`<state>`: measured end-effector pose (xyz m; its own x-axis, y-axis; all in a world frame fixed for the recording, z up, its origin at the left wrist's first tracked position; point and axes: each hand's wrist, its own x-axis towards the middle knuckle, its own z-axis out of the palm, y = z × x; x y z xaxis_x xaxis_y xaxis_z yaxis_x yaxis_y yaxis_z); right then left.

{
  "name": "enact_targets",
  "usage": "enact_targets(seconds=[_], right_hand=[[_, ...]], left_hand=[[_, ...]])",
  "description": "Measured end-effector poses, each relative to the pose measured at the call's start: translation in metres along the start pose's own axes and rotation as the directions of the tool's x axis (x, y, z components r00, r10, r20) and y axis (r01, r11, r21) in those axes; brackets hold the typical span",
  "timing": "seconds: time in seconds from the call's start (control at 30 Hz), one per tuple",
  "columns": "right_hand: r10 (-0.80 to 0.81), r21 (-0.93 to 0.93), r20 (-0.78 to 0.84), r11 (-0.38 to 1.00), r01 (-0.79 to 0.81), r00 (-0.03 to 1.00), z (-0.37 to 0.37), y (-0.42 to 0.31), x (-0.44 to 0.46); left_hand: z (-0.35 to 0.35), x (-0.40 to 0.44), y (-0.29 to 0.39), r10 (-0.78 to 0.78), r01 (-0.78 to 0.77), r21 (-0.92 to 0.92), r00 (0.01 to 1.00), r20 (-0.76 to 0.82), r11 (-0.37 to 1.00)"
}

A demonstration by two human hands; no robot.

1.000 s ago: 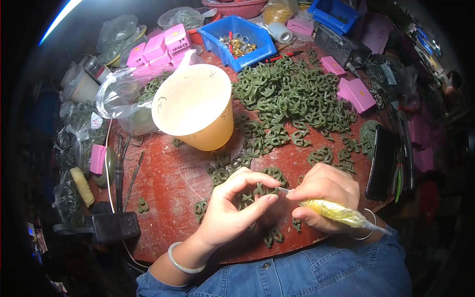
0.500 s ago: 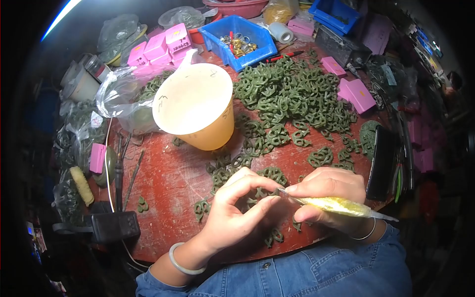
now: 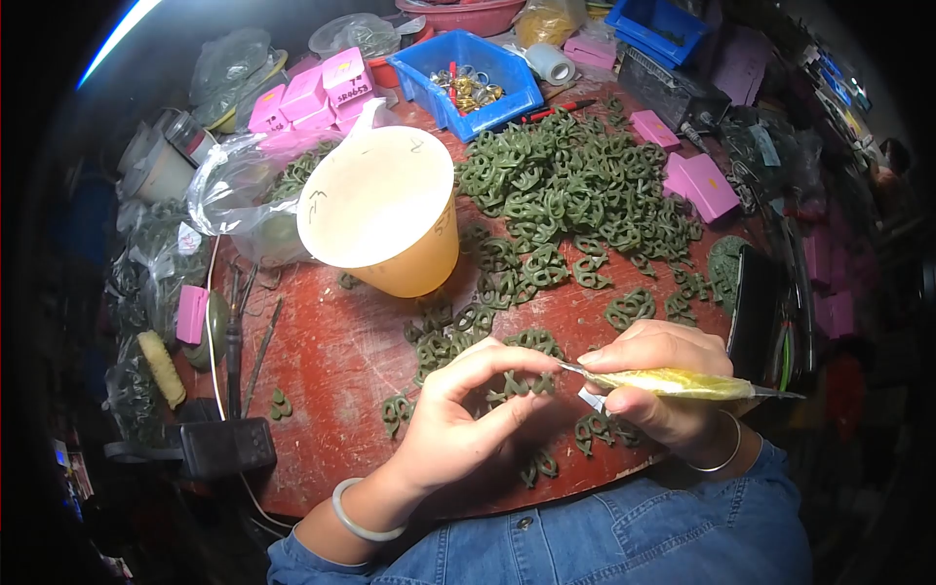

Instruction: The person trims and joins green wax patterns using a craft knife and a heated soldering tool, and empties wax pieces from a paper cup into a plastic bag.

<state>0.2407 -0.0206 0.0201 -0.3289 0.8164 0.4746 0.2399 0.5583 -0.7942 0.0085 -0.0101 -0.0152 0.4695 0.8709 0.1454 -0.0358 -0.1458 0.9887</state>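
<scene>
My left hand [image 3: 463, 405] is curled, thumb and index finger bent toward each other around a small green looped piece [image 3: 543, 383]. Its fingers partly hide how the piece is gripped. In my right hand [image 3: 668, 375] is a slim pointed tool [image 3: 673, 382] with a yellow wrapped handle. The tool's thin metal tip reaches the left index fingertip. A small white scrap [image 3: 591, 398] shows beneath my right fingers; whether they hold it I cannot tell. Several more green looped pieces [image 3: 603, 431] lie just below my right hand.
A big heap of green looped pieces [image 3: 575, 185] covers the back of the red table [image 3: 331, 390]. Left of it stands a yellowish bucket [image 3: 409, 268]. Behind are a blue bin [image 3: 468, 73] and pink boxes [image 3: 307, 93]. A black adapter [image 3: 226, 446] sits at left.
My right hand has shifted slightly right and up, bringing the tool back from between the left fingertips. The white scrap and pieces below have come into view. My left hand stays nearly still.
</scene>
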Motion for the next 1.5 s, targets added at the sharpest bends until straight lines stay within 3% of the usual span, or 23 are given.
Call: enact_targets(seconds=[0.23,0.53,0.63,0.8,0.9,1.13,1.37,1.5], right_hand=[[-0.014,0.035,0.029,0.999,0.013,0.999,0.001,0.002,0.003],[-0.23,-0.219,0.046,0.947,0.235,0.972,0.013,-0.001,0.004],[-0.228,-0.222,0.028,0.948,0.229,0.973,0.011,-0.004,0.007],[-0.226,-0.241,0.024,0.944,0.225,0.974,0.012,0.001,0.005],[-0.272,-0.218,0.118,0.931,0.293,0.955,0.017,0.001,0.003],[-0.308,-0.088,0.137,0.943,0.321,0.942,0.023,0.001,0.004],[-0.393,-0.025,0.176,0.915,0.404,0.902,0.025,0.002,0.007],[-0.373,-0.135,0.177,0.907,0.398,0.911,0.023,0.001,0.006]], left_hand=[[-0.001,0.001,0.002,-0.027,0.027,-0.032,1.0,0.006,0.999],[0.004,-0.001,0.002,0.129,-0.111,0.246,0.99,-0.059,0.963],[0.004,-0.001,0.003,0.104,-0.078,0.236,0.989,-0.101,0.969],[0.004,0.0,-0.001,0.046,-0.04,0.061,0.993,-0.105,0.997],[0.003,0.0,0.002,0.005,-0.002,0.031,0.993,-0.118,1.0],[0.002,-0.001,0.003,0.009,0.003,0.088,0.991,-0.136,0.996],[0.002,-0.002,0.002,-0.06,0.058,-0.018,0.989,-0.137,0.998],[0.003,-0.001,0.002,-0.073,0.072,-0.012,0.986,-0.147,0.997]])
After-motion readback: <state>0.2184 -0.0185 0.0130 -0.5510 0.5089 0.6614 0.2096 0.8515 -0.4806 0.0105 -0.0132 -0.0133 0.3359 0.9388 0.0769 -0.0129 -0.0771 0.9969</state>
